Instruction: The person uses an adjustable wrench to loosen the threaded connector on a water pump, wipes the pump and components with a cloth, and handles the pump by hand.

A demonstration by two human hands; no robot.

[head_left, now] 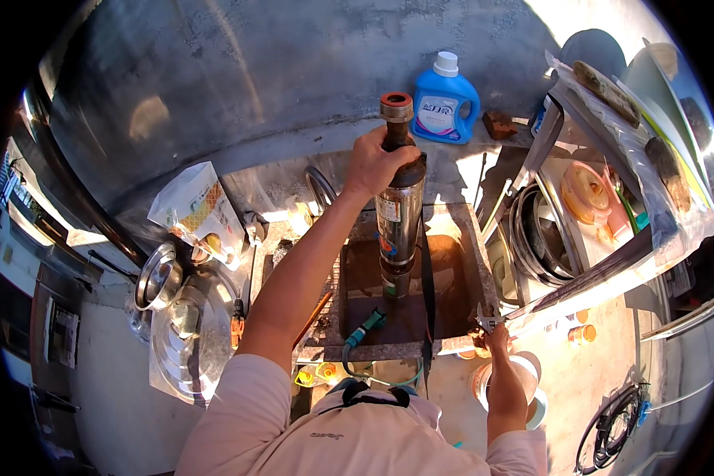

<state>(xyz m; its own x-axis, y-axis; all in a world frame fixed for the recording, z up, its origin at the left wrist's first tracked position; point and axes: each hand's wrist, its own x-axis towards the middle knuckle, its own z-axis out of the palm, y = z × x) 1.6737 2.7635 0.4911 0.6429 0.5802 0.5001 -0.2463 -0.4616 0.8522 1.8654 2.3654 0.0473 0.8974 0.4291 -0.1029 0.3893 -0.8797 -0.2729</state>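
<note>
My left hand (375,164) is wrapped round the dark neck of a tall, steel submersible pump (399,218). The pump stands upright in the stone sink (474,262), its lower end over brownish water. A worn threaded outlet (397,107) with a reddish rim tops it, above my hand. A black strap or cable (428,293) runs down beside the pump and over the sink's near edge. By the right front corner, my right hand (497,339) is closed on an adjustable wrench (487,320). Next to the wrench is something rusty brown that I cannot make out.
A green hose connector (365,327) lies over the sink's near edge. Behind stands a blue detergent bottle (446,101). At right, a rack (587,289) holds pans and basins. Steel bowls (157,278) and a white bag (194,202) are at left. A bucket (523,369) stands below.
</note>
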